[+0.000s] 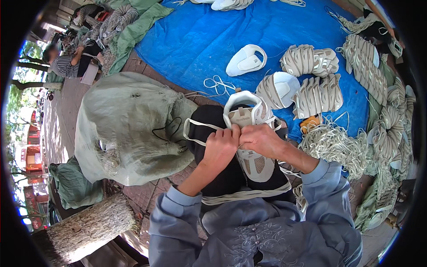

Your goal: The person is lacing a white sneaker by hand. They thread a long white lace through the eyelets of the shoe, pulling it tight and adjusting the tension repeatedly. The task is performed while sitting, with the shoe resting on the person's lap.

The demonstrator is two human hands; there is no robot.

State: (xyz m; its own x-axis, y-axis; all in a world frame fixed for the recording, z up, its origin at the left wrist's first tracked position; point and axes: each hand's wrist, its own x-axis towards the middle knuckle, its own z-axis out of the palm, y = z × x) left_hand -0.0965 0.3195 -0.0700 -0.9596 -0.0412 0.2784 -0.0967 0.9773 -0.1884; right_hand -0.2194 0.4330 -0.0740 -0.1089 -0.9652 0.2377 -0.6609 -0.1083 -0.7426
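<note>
A white and beige sneaker (261,171) rests on my black-covered lap, its toe toward me and its padded collar farther off. Both my hands meet over its eyelets, fingertips almost touching. My left hand (221,144) is closed on a flat off-white shoelace (200,141), which loops out over my left thigh. Pinched at the eyelet rows, my right hand (262,140) grips the lacing there; its fingertips partly hide the lace. A hank of similar laces (249,195) lies across my lap.
Shoe uppers (318,98) in nested rows and a single white upper (247,60) lie on a blue tarp (195,35). Right of me is a heap of laces (336,149). A stuffed pale sack (129,129) stands left, near a log (91,227). Another person (66,64) sits far left.
</note>
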